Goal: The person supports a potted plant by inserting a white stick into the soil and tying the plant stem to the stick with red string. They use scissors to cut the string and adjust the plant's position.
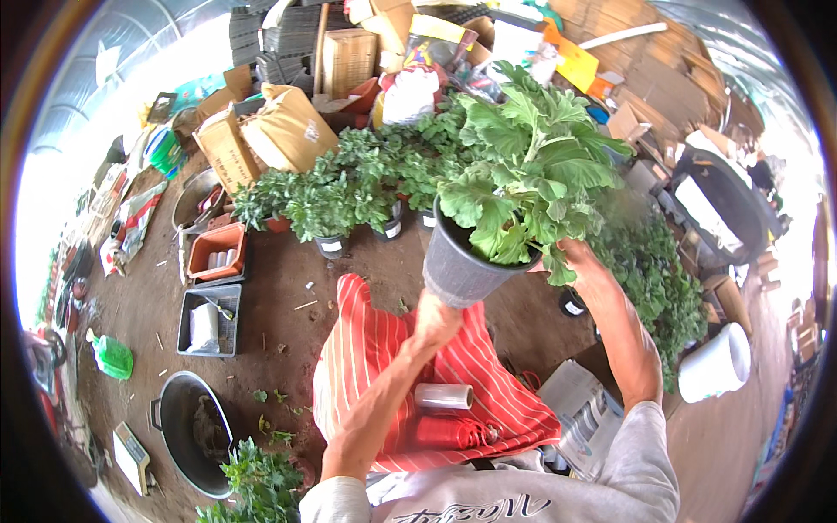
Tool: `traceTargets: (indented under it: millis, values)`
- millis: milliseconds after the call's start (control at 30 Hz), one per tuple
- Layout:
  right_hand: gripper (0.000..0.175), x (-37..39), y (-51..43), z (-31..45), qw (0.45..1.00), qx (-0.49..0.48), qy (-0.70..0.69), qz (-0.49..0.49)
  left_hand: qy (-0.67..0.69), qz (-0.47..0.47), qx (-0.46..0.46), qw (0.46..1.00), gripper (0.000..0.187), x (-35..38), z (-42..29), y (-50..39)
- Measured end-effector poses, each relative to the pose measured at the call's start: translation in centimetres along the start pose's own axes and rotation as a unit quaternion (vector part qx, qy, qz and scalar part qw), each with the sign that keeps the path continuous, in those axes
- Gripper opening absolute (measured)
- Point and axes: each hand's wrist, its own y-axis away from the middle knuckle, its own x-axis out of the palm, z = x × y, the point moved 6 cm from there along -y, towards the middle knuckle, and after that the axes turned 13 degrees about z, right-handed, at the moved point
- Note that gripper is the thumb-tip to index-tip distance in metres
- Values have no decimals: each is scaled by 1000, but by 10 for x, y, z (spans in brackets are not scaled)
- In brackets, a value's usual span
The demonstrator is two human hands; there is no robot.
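A leafy green potted plant is held up, tilted, in a dark grey plastic pot. My left hand supports the pot at its base. At the pot's right side, my right hand is partly hidden behind leaves; its fingers reach the pot near the rim. A red striped apron covers my lap, with a roll of clear film and a bundle of red twine lying on it.
Potted plants stand in an arc ahead and right. On the left are an orange planter, a black crate, a black tub, a scale and a green bottle. A white bucket lies tipped at right.
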Motion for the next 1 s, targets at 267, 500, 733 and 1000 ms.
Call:
traceTargets:
  millis: [267,500,733,1000]
  values:
    - [41,17,-51,-20,990,-9,98,105,40,26,15,999,16,-20,-84,54]
    - [39,73,-58,-40,985,11,51,163,46,-219,-84,971,28,-189,-108,117]
    - [38,94,-62,-55,974,46,46,215,90,-95,-179,975,33,-212,-82,56]
    - [36,100,-73,-84,962,83,41,256,37,40,-101,993,39,-174,-51,42]
